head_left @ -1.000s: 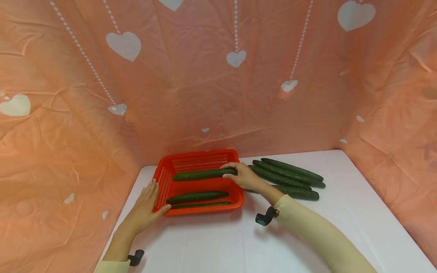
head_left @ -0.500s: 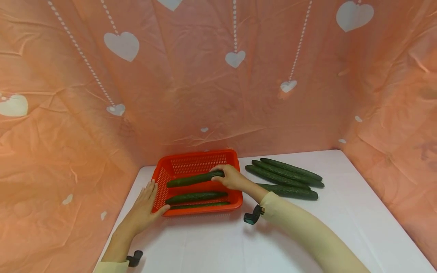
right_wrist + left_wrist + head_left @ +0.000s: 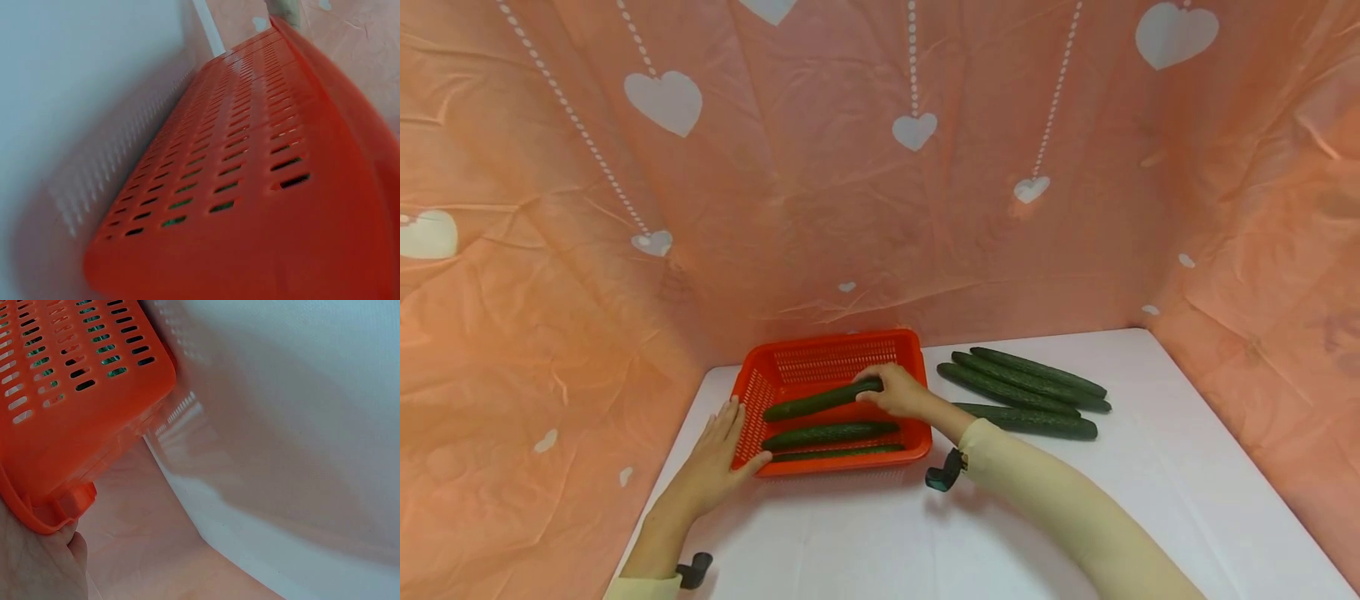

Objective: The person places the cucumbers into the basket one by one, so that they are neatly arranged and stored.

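Note:
A red perforated plastic basket (image 3: 842, 468) stands on the white table, and its slotted side fills much of both wrist views. My right hand (image 3: 895, 392) is over the basket and grips a dark green cucumber (image 3: 808, 404) by its right end, its left end slanting down toward the basket's left side. Below it, a second cucumber (image 3: 829, 434) and a thinner-looking strip of another cucumber (image 3: 842, 453) lie along the near wall inside. My left hand (image 3: 707, 462) rests on the basket's left rim, fingers extended and thumb at the near corner.
Several more cucumbers (image 3: 1022, 385) lie side by side on the white table (image 3: 865, 542) right of the basket; one thick cucumber (image 3: 1037, 422) is nearest, partly behind the right forearm. A pink cloth (image 3: 820, 208) with white hearts hangs behind and at the sides.
My right hand has moved left and slightly down with the cucumber, bringing it deeper over the basket and tilting its left end downward. The left hand stays on the rim.

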The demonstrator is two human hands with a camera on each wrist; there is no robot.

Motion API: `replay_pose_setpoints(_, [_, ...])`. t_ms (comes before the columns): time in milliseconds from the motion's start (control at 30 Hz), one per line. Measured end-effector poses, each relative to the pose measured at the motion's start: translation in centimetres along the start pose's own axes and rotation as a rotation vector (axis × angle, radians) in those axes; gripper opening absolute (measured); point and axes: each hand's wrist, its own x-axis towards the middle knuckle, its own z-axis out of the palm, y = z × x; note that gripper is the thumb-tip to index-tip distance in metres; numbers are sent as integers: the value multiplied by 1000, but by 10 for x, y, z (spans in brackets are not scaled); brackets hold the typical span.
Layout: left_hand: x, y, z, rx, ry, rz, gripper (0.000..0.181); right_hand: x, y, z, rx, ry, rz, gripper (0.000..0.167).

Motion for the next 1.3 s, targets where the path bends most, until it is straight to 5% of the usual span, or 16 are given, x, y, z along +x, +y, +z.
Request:
replay_pose_setpoints(333, [-2, 1, 0, -17, -12, -14, 103, -1, 0, -2, 50, -3, -45, 22])
replay_pose_setpoints(567, [0, -1, 2, -13, -8, -14, 104, -12, 5, -16, 88, 63, -103, 24])
replay_pose_setpoints(967, [1, -3, 1, 9, 0, -9, 103, -59, 22, -62, 167, 196, -112, 28])
replay_pose_setpoints(1300, [0, 1, 0, -16, -6, -17, 104, -111, 49, -89, 70, 246, -72, 29])
